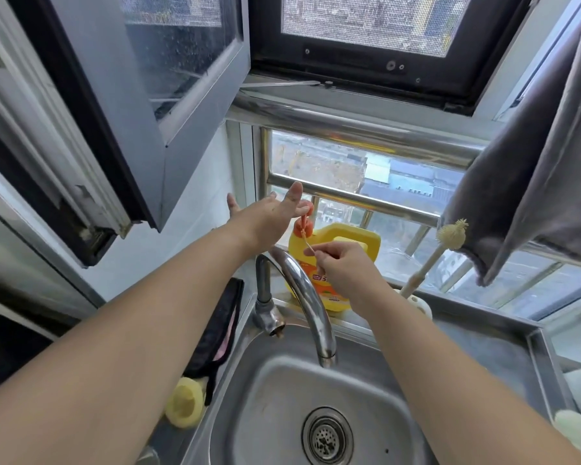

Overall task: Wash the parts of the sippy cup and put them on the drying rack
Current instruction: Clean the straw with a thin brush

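My left hand (269, 214) reaches forward with straight fingers, its palm resting on the orange pump head (307, 209) of a yellow dish-soap bottle (339, 260) behind the sink. My right hand (341, 266) pinches a thin straw-like stick (307, 241) and holds its tip under the pump nozzle. A pale yellow sippy cup part (185, 406) lies on the counter left of the sink. The steel sink (272, 391) below holds nothing that I can see.
A curved chrome faucet (302, 297) rises between my arms. A white bottle brush (430, 260) stands on the sill to the right, under a hanging grey towel (534, 182). A dark cloth (218, 327) lies left of the faucet. An open window sash (141, 112) juts out upper left.
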